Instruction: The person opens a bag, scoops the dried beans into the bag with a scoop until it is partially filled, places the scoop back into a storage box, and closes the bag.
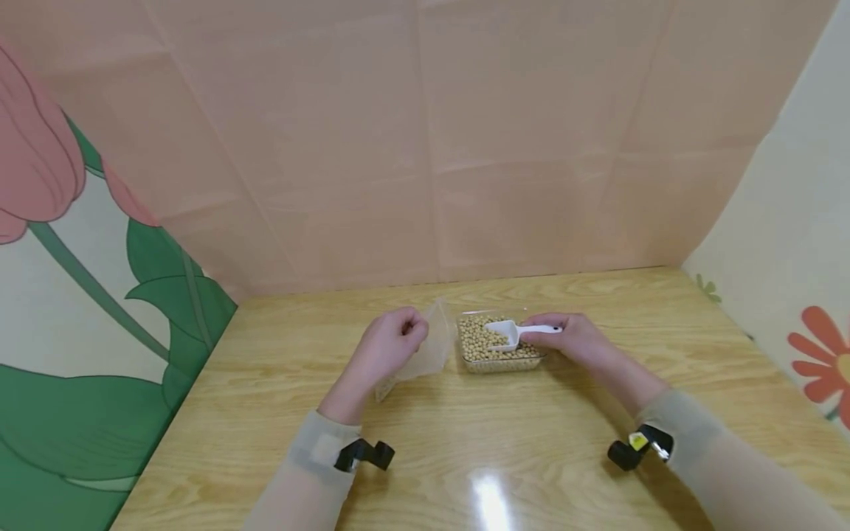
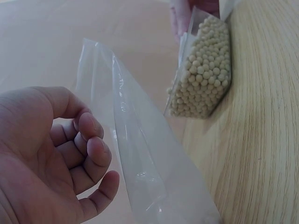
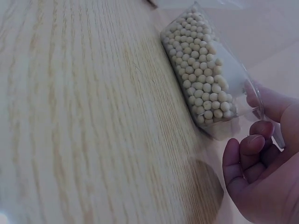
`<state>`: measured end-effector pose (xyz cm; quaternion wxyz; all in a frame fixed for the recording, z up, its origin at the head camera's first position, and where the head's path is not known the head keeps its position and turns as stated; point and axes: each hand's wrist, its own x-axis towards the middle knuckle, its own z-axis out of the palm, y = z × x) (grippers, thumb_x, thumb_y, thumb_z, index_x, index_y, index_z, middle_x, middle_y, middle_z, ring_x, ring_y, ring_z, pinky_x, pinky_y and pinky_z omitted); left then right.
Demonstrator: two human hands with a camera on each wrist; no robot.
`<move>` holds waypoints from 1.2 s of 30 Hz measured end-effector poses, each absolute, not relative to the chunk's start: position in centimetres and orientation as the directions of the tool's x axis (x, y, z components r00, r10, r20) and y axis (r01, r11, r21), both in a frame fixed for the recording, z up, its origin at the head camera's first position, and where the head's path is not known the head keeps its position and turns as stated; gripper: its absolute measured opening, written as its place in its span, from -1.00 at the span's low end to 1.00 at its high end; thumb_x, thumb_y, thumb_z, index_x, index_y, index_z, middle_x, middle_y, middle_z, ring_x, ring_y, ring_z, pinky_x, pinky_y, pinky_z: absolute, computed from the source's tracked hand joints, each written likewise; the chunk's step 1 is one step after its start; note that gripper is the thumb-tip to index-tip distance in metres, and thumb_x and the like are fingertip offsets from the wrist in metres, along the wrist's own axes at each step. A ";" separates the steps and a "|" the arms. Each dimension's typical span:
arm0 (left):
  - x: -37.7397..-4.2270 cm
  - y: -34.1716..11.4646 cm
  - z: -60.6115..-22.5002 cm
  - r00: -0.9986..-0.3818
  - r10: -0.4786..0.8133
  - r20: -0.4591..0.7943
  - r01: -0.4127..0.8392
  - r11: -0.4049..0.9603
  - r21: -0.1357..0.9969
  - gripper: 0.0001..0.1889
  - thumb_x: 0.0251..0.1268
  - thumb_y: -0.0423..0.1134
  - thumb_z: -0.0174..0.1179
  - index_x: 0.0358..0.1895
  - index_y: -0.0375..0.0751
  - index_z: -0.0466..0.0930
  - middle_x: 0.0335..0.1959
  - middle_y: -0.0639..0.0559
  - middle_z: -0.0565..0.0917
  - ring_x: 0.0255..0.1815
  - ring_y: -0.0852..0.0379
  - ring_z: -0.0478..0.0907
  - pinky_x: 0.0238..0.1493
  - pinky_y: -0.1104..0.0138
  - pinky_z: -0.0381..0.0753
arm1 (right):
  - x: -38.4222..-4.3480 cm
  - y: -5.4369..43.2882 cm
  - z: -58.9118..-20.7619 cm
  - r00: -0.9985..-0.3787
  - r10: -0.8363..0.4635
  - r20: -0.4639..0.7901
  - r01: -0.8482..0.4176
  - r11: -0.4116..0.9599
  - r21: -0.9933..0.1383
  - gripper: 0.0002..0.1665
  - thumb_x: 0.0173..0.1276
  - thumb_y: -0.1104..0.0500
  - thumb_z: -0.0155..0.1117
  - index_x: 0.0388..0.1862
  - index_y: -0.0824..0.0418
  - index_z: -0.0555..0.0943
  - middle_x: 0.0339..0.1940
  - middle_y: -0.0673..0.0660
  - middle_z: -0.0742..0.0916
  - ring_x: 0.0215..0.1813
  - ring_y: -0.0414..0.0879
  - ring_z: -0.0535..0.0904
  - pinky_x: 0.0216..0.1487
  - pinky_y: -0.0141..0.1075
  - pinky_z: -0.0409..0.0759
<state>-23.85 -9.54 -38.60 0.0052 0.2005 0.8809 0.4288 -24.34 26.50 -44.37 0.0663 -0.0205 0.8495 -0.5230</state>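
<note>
My left hand point(image 1: 393, 345) has its fingers curled at the edge of a clear plastic bag point(image 1: 433, 341), pinching it so that the bag stands up beside the box. In the left wrist view the bag point(image 2: 149, 158) spreads out behind the curled fingers. My right hand point(image 1: 579, 338) grips the handle of a small white scoop point(image 1: 510, 333), whose bowl lies among soybeans point(image 1: 473, 341). Those beans fill a clear plastic box point(image 1: 503, 366) on the table. From the right wrist, the box wall point(image 3: 224, 128) shows close to the right fingertips, and the scoop is mostly hidden.
The wood-grain table point(image 1: 491, 435) runs back to a pinkish cloth backdrop point(image 1: 425, 184). Painted panels border it, with a tulip point(image 1: 40, 147) on the left and a red flower point(image 1: 820, 354) on the right. Each wrist carries a black camera mount point(image 1: 365, 453).
</note>
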 end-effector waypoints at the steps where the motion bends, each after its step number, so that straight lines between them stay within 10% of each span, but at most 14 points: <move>1: -23.8 -9.5 -38.6 -0.920 0.357 0.161 0.347 0.552 0.758 -0.75 0.68 -0.23 0.07 -0.30 -0.06 0.62 -0.52 0.06 0.55 -0.59 0.14 0.32 -0.43 0.25 0.38 | -24.3 26.5 -44.4 -0.991 -0.099 -0.095 0.042 0.445 -0.894 -0.32 0.40 -0.14 0.63 0.36 0.20 0.76 0.14 0.08 0.81 0.06 -0.06 0.60 0.11 -0.18 0.51; 21: -24.0 -9.7 -38.6 -0.918 0.360 0.167 0.355 0.555 0.752 -0.75 0.68 -0.24 0.07 -0.30 -0.06 0.62 -0.52 0.06 0.53 -0.58 0.13 0.32 -0.43 0.24 0.38 | -23.9 26.6 -45.1 -0.995 -0.068 -0.077 0.046 0.382 -0.923 -0.38 0.42 -0.11 0.63 0.31 0.21 0.78 0.28 0.09 0.79 0.20 -0.08 0.58 0.17 -0.23 0.47; 36: -23.9 -9.5 -38.5 -0.920 0.356 0.164 0.349 0.549 0.760 -0.73 0.71 -0.21 0.07 -0.29 -0.07 0.64 -0.52 0.06 0.54 -0.58 0.12 0.32 -0.42 0.24 0.39 | -23.4 27.3 -45.4 -0.993 -0.073 -0.095 0.070 0.293 -0.953 -0.36 0.48 -0.01 0.60 0.38 0.32 0.70 -0.21 -0.10 0.81 -0.20 -0.16 0.60 -0.23 -0.26 0.57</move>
